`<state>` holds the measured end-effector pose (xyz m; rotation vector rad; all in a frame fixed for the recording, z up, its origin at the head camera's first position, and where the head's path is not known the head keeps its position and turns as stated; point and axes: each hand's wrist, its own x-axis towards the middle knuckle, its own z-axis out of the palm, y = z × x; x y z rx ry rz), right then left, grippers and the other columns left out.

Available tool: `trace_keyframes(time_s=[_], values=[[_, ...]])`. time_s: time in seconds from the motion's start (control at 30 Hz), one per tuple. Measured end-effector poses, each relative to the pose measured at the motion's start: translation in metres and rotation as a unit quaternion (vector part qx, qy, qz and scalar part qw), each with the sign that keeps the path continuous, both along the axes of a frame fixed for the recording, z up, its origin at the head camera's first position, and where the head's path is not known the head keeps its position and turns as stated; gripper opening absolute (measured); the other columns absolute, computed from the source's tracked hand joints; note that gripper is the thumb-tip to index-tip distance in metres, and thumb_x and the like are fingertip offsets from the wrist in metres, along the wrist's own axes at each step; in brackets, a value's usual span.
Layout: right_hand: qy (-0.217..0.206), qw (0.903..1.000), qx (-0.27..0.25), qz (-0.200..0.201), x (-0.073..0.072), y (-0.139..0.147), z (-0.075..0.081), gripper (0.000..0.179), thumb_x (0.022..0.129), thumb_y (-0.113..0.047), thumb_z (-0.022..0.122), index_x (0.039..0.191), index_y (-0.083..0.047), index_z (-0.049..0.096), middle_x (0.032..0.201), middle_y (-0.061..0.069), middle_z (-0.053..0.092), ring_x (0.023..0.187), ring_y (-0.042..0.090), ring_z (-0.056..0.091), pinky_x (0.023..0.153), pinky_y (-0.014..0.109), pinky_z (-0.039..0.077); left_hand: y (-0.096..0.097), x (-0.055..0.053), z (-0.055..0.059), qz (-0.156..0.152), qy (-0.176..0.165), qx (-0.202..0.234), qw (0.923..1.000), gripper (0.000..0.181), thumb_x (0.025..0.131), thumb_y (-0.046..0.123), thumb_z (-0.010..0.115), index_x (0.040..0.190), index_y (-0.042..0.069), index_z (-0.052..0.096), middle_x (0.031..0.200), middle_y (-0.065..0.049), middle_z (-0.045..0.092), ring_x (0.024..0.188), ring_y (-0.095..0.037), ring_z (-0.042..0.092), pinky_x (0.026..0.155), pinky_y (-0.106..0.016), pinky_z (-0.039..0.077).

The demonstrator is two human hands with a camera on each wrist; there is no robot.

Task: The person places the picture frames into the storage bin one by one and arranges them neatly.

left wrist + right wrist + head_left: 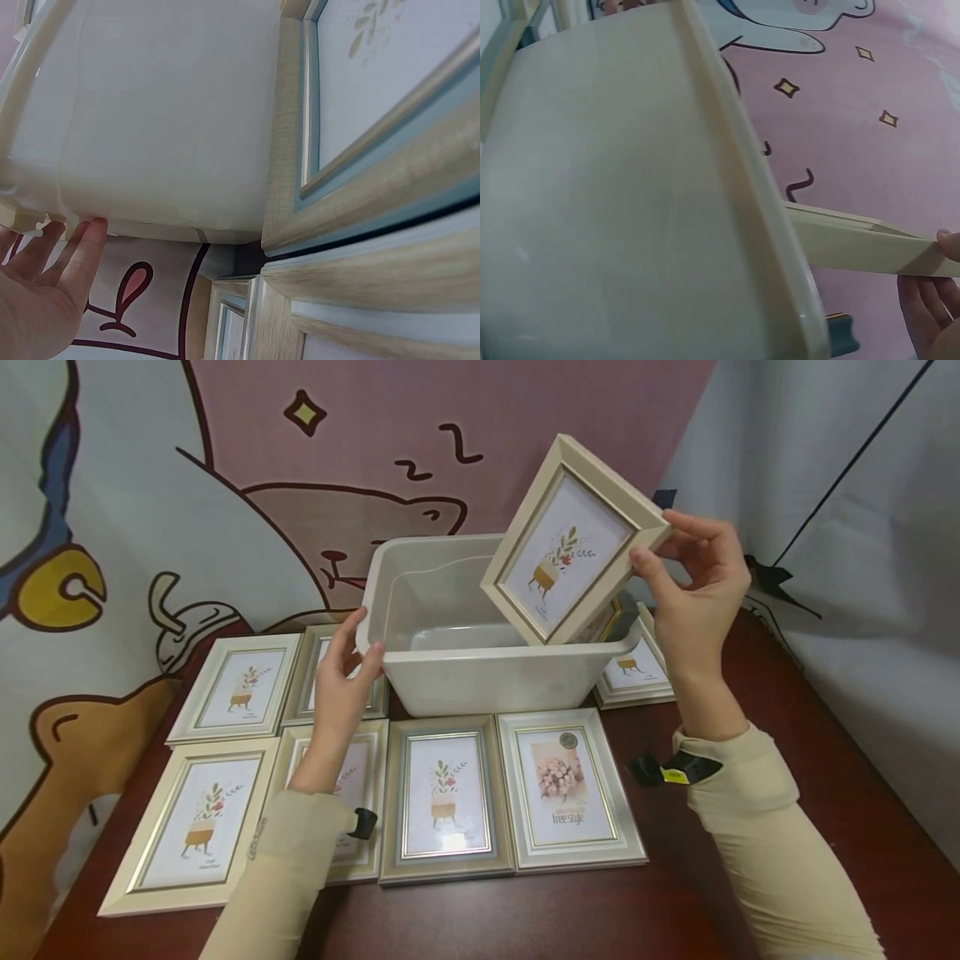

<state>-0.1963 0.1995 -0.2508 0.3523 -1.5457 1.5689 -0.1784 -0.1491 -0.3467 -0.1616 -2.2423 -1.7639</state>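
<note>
My right hand (697,585) pinches a cream picture frame (517,547) by its right corner, thumb on the face and fingers behind. The frame is tilted on a corner, over the right part of a white plastic bin (480,681); its print shows a plant in a footed pot. In the right wrist view the frame (862,240) is seen edge-on past the bin wall (630,187). My left hand (341,681) grips the bin's left front corner at the rim. The left wrist view shows its fingers (79,262) against the bin's outer side.
Several picture frames lie face up in front of the bin, among them one with pink flowers (562,785) and a plant print (446,802). Another frame (637,672) lies at the bin's right. A dark-edged frame (611,618) stands inside the bin. A cartoon-printed cloth (300,552) hangs behind.
</note>
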Motion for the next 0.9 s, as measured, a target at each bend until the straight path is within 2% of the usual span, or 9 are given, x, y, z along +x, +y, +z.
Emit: trace_keyframes(time_s=[0.13, 0.3, 0.5, 0.6, 0.7, 0.77, 0.9], values=[[-0.026, 0.9984, 0.044, -0.024, 0.001, -0.003, -0.009, 0.032, 0.081, 0.0, 0.079, 0.112, -0.003, 0.07, 0.095, -0.006, 0.069, 0.084, 0.011, 0.066, 0.065, 0.013, 0.058, 0.001, 0.0, 0.001, 0.0, 0.0, -0.002, 1.0, 0.052, 0.1, 0.027, 0.057, 0.15, 0.028, 0.044, 0.152, 0.0, 0.048, 0.12, -0.021, 0.059, 0.09, -0.032, 0.061], [-0.04, 0.9934, 0.1, -0.039, 0.005, -0.006, -0.019, 0.032, 0.083, -0.004, 0.079, 0.114, -0.004, 0.071, 0.105, -0.002, 0.069, 0.09, 0.01, 0.066, 0.067, 0.011, 0.057, 0.001, 0.0, 0.001, 0.002, 0.0, -0.003, 1.0, 0.052, 0.1, 0.026, 0.057, 0.15, 0.028, 0.044, 0.152, -0.001, 0.048, 0.12, -0.022, 0.059, 0.088, -0.028, 0.061], [-0.037, 0.9832, 0.168, -0.061, 0.009, -0.01, -0.028, 0.031, 0.082, -0.002, 0.079, 0.112, 0.001, 0.071, 0.107, 0.008, 0.072, 0.093, 0.0, 0.065, 0.073, 0.009, 0.056, 0.001, 0.0, 0.001, -0.001, 0.001, 0.001, 1.0, 0.052, 0.1, 0.026, 0.057, 0.15, 0.027, 0.043, 0.152, -0.002, 0.048, 0.12, -0.022, 0.059, 0.085, -0.02, 0.06], [-0.027, 0.9755, 0.204, -0.077, 0.01, -0.012, -0.032, 0.03, 0.081, -0.002, 0.08, 0.11, 0.0, 0.072, 0.104, 0.014, 0.071, 0.091, -0.001, 0.062, 0.076, 0.007, 0.055, 0.001, 0.001, 0.001, -0.001, 0.0, -0.001, 1.0, 0.052, 0.1, 0.026, 0.057, 0.15, 0.027, 0.043, 0.152, -0.003, 0.048, 0.12, -0.022, 0.059, 0.086, -0.023, 0.061], [-0.012, 0.9662, 0.237, -0.1, 0.011, -0.012, -0.035, 0.029, 0.082, -0.005, 0.08, 0.109, -0.001, 0.072, 0.099, 0.018, 0.07, 0.085, 0.009, 0.062, 0.076, 0.006, 0.05, 0.001, 0.001, 0.002, -0.001, -0.001, -0.002, 1.0, 0.052, 0.1, 0.027, 0.057, 0.15, 0.027, 0.043, 0.152, -0.003, 0.048, 0.121, -0.022, 0.059, 0.089, -0.03, 0.061], [-0.007, 0.9605, 0.253, -0.116, 0.011, -0.011, -0.038, 0.028, 0.083, -0.006, 0.079, 0.109, -0.002, 0.072, 0.096, 0.018, 0.07, 0.082, 0.02, 0.062, 0.075, 0.012, 0.047, 0.001, 0.001, 0.002, 0.0, -0.003, -0.002, 1.0, 0.052, 0.1, 0.026, 0.057, 0.151, 0.027, 0.043, 0.152, -0.003, 0.048, 0.121, -0.022, 0.059, 0.09, -0.031, 0.061], [-0.012, 0.9481, 0.283, -0.144, 0.01, -0.008, -0.045, 0.025, 0.084, -0.006, 0.076, 0.108, 0.001, 0.07, 0.093, 0.021, 0.068, 0.085, 0.035, 0.057, 0.077, 0.026, 0.039, 0.001, 0.001, 0.001, 0.001, -0.004, 0.001, 1.0, 0.052, 0.1, 0.026, 0.056, 0.151, 0.027, 0.042, 0.154, -0.003, 0.047, 0.122, -0.024, 0.059, 0.085, -0.018, 0.06]])
